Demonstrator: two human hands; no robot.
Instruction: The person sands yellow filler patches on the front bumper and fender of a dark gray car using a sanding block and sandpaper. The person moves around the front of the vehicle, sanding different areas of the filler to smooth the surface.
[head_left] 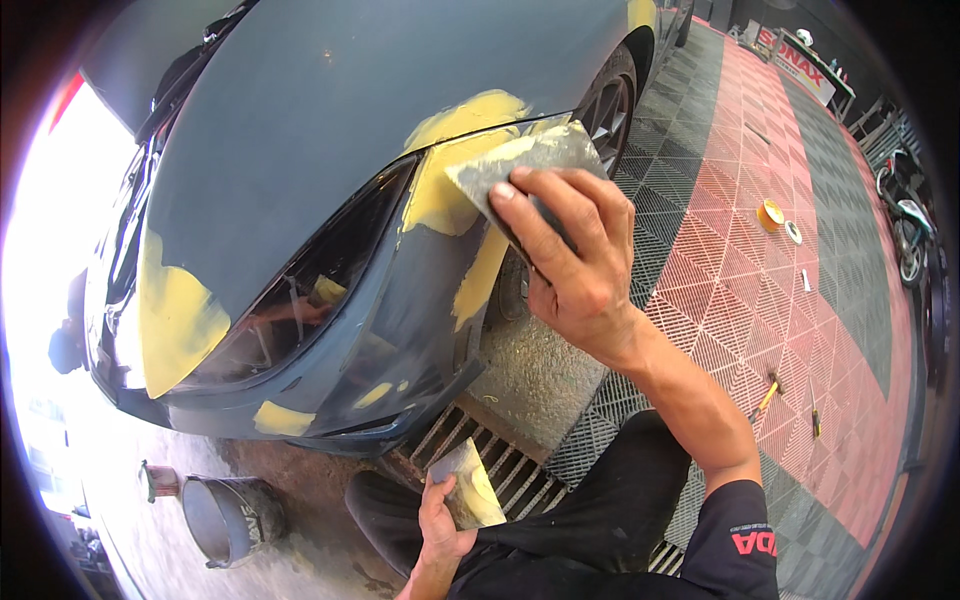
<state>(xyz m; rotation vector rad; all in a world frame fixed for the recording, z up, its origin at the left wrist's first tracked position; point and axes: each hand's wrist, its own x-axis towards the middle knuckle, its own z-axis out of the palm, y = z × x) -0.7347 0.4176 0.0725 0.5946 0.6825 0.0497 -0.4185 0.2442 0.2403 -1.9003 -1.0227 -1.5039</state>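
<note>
My right hand (585,250) grips a flat grey filler spreader (545,155) with yellow paste along its edge. The spreader is over the yellow filler (440,190) on the dark grey car's fender, behind the headlight (300,300); whether its edge touches the panel I cannot tell. Low in front of my lap, my left hand (443,525) is closed on a second flat grey plate (468,485) that carries a smear of yellow filler. More yellow patches cover the bonnet corner (180,325) and the bumper (285,418).
At lower left, a black bucket (228,520) stands beside a small tin (158,480). A metal floor grate (490,455) runs below the bumper. On the red and grey tiles lie a yellow tape roll (769,215), a hammer (768,395) and a screwdriver (815,420). A motorcycle (908,225) stands far right.
</note>
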